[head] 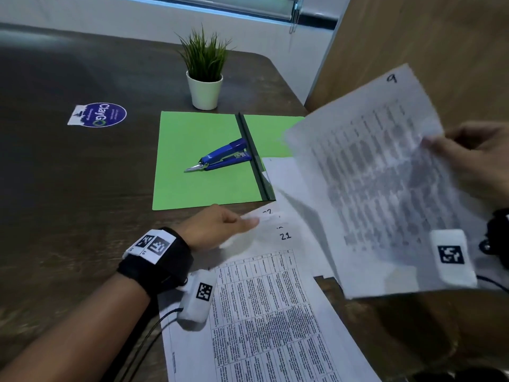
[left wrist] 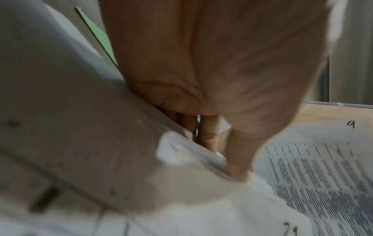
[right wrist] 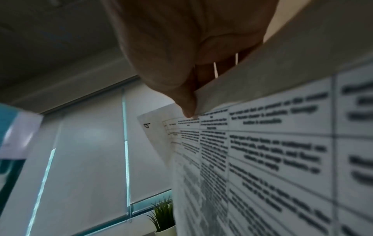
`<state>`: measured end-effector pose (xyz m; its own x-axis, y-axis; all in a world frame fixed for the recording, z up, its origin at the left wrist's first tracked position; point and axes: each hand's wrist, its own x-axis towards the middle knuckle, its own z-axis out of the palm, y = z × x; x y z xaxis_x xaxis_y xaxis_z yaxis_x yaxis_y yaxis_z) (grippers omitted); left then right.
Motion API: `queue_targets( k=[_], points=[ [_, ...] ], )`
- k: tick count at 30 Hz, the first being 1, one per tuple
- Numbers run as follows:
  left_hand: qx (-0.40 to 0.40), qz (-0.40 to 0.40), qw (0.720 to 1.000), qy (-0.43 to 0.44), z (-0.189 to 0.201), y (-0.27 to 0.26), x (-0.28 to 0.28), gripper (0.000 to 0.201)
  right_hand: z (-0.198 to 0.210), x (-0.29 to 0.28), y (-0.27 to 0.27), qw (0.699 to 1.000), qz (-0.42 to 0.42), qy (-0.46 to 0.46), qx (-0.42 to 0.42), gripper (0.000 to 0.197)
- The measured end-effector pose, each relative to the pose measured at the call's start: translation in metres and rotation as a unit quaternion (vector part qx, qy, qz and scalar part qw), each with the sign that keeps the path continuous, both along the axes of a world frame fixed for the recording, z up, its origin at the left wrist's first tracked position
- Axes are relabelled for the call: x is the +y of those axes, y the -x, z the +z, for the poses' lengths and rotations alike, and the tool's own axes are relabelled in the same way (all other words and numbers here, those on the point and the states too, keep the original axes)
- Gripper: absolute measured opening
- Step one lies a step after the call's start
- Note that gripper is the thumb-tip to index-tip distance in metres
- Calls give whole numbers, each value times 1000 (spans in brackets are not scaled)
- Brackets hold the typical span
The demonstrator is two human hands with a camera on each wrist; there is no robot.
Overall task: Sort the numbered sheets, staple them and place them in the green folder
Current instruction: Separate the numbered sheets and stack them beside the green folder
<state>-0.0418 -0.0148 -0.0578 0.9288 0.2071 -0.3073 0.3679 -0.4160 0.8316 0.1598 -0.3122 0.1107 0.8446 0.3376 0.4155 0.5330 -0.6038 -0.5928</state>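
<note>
My right hand (head: 451, 150) pinches the edge of a printed sheet marked 9 (head: 380, 183) and holds it tilted in the air at the right. The right wrist view shows the thumb (right wrist: 187, 105) pressed on that sheet (right wrist: 272, 151). My left hand (head: 220, 224) pinches the top corner of sheets in the stack (head: 264, 304) on the table, whose top page reads 21. In the left wrist view the thumb (left wrist: 238, 159) and fingers grip lifted paper corners (left wrist: 191, 156). The green folder (head: 201, 161) lies open on the table with a blue stapler (head: 220, 158) on it.
A potted plant (head: 205, 70) in a white pot stands behind the folder. A round sticker (head: 99, 114) is on the dark wooden table (head: 68, 188) at the left. A wooden panel (head: 413, 37) rises at the right. More white sheets (head: 286, 175) lie beside the folder.
</note>
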Motion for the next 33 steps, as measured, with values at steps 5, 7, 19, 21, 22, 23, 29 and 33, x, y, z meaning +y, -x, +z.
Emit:
queue_targets(
  k=[5,7,19,21,22,23,29,33],
  points=[
    [-34,26,998,-44,-7,-4,-4,27,15,-5,-17,983,-9,101,-153,38],
    [-37,29,998,-38,-7,-4,-6,26,8,17,9,976,33,120,-178,38],
    [-47,26,996,-66,-7,-6,-7,29,-140,94,44,882,158,426,-129,52],
    [-49,25,996,-68,-8,-6,-6,28,-144,103,44,881,135,433,-134,48],
    [-50,26,996,-68,-8,-6,-6,28,-143,108,42,882,123,438,-125,39],
    [-49,27,996,-69,-8,-6,-7,27,-141,114,38,886,106,435,-118,27],
    [-49,25,996,-66,-5,-5,-8,40,-135,115,39,966,79,243,43,27],
    [-56,25,995,-73,-5,-5,-8,44,-147,88,61,961,134,121,209,14]
  ],
)
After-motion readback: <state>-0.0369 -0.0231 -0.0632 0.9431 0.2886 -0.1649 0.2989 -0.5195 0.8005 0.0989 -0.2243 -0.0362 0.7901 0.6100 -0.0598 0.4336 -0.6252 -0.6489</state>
